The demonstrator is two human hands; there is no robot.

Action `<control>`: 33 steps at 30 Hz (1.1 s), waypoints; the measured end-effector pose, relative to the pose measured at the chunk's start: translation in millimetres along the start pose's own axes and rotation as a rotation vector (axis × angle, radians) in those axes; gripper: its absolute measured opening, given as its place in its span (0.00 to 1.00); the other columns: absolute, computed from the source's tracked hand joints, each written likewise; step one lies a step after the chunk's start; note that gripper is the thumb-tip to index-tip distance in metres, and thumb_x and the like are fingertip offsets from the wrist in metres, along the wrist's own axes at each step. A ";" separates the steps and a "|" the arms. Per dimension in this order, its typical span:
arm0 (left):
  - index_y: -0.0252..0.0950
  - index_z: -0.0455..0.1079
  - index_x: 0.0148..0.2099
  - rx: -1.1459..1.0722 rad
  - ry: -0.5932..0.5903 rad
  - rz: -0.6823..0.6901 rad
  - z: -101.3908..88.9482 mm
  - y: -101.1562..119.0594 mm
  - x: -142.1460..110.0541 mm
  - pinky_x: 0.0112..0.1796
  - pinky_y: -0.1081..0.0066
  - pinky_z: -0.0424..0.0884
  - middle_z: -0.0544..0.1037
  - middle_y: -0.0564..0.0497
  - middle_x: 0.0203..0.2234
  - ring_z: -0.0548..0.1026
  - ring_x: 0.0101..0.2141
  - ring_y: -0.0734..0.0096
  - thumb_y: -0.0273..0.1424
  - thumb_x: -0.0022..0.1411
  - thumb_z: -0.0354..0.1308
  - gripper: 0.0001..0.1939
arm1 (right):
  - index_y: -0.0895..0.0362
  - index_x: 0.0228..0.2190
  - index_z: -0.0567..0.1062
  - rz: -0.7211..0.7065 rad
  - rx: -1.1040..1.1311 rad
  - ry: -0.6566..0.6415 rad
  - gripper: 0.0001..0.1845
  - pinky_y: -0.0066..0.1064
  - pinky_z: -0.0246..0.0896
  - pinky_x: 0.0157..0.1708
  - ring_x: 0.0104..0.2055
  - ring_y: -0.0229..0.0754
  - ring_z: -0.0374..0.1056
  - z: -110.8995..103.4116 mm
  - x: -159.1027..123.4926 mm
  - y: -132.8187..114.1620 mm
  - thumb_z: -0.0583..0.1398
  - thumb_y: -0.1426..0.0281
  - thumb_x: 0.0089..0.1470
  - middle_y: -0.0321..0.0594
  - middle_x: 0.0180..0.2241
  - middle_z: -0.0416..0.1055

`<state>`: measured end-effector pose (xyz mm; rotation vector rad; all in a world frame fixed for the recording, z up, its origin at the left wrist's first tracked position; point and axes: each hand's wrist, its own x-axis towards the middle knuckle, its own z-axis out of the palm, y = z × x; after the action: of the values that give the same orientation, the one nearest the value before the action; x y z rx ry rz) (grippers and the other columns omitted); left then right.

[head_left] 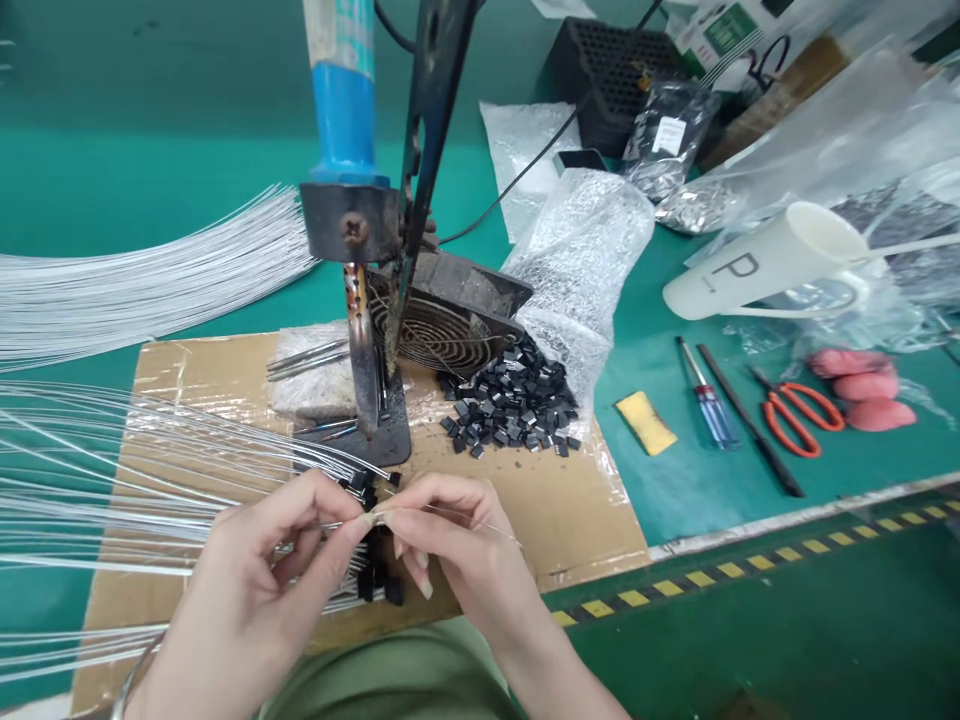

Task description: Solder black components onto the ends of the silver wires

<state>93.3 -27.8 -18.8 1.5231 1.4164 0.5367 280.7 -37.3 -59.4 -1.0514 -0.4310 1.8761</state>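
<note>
Fingertips of both hands meet over the cardboard's front part. My left hand [259, 585] is closed in a pinch on a thin wire [328, 525]. My right hand [469, 540] pinches right beside it, with fine strands [480, 522] running out to the right past its fingers; what sits between its fingertips is too small to make out. Beneath and behind the hands lie white wires [180, 500] with black connectors [367, 578] on their ends, partly hidden. Just beyond stands a blue-handled soldering iron [365, 350], tip down in a holder.
A cardboard sheet [517, 520] carries a pile of small black connector pieces [517, 400] and a dusty fan [450, 310]. A white wire bundle [150, 285] lies left. Rightward are a yellow sponge [646, 422], screwdriver [709, 400], orange-handled scissors [802, 415] and a white cup [757, 265].
</note>
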 end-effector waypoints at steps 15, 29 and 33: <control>0.40 0.76 0.35 0.111 0.214 0.122 13.8 1.1 1.7 0.21 0.76 0.64 0.77 0.56 0.20 0.70 0.19 0.75 0.35 0.72 0.59 0.11 | 0.55 0.28 0.88 -0.028 0.117 0.021 0.11 0.23 0.54 0.14 0.16 0.30 0.57 8.9 0.8 5.5 0.77 0.61 0.50 0.33 0.20 0.74; 0.41 0.75 0.37 0.150 0.293 0.245 18.5 -2.0 -0.1 0.21 0.79 0.63 0.75 0.61 0.22 0.66 0.18 0.79 0.30 0.72 0.59 0.08 | 0.55 0.28 0.89 -0.064 0.163 0.029 0.09 0.19 0.55 0.14 0.14 0.27 0.60 10.1 1.9 7.9 0.76 0.62 0.51 0.33 0.20 0.74; 0.41 0.75 0.37 0.148 0.293 0.254 19.6 -2.9 -0.4 0.21 0.79 0.63 0.76 0.60 0.22 0.67 0.18 0.79 0.31 0.72 0.60 0.07 | 0.55 0.27 0.89 -0.070 0.177 0.028 0.10 0.19 0.56 0.13 0.14 0.27 0.60 11.2 2.0 8.4 0.77 0.62 0.50 0.33 0.20 0.74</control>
<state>107.9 -35.2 -30.0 1.8136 1.5179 0.8538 266.6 -38.6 -59.4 -0.9309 -0.2762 1.8000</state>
